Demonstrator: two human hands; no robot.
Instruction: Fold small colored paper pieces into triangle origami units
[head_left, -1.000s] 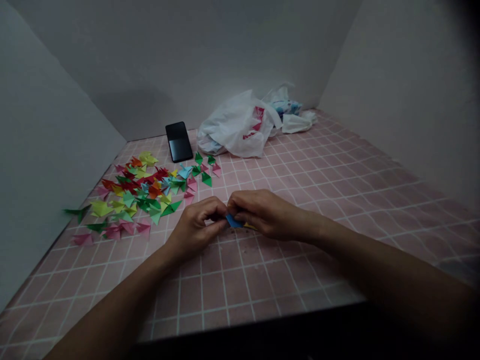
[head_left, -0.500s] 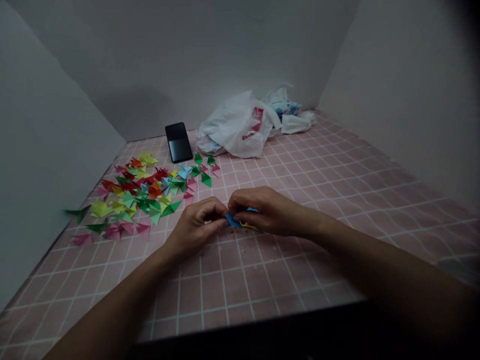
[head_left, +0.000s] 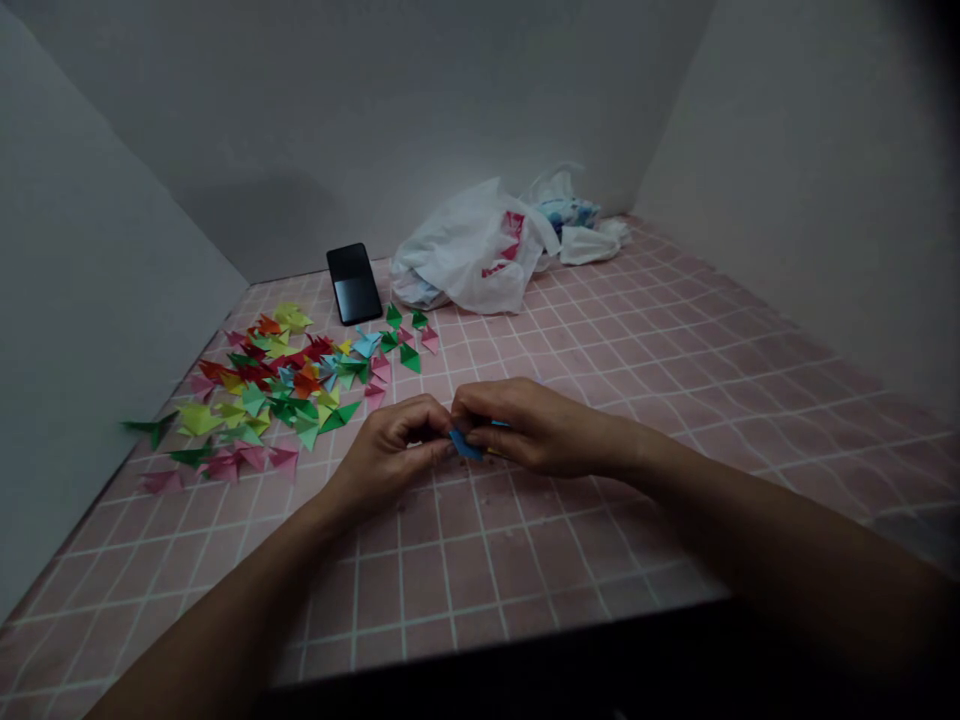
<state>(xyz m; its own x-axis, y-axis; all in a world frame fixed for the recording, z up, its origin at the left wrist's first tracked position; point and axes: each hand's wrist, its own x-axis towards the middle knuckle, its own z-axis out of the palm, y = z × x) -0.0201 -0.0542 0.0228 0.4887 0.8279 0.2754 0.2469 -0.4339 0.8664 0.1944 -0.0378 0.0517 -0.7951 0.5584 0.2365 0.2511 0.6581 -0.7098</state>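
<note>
Between my two hands is a small piece of blue folded paper (head_left: 466, 446), mostly covered by the fingers. My left hand (head_left: 401, 445) pinches its left end between thumb and fingertips. From the right, my right hand (head_left: 525, 425) is closed on the same paper, thumb below and fingers curled over the top. A sliver of yellow shows under the right hand; what it belongs to is hidden. To the left of my hands lies a loose pile of folded paper cranes (head_left: 296, 405) in red, orange, yellow, green, blue and pink.
A black phone (head_left: 355, 285) leans near the back wall. Right of it sits a crumpled white plastic bag (head_left: 465, 250) with red print, then a blue-patterned pack (head_left: 570, 213) and white tissue (head_left: 592, 243). Pink checked cloth (head_left: 525, 570) covers the table; pale walls enclose it.
Both hands keep hold of the blue paper and have barely shifted. Less of the blue and yellow shows under the right hand now. The view has moved slightly.
</note>
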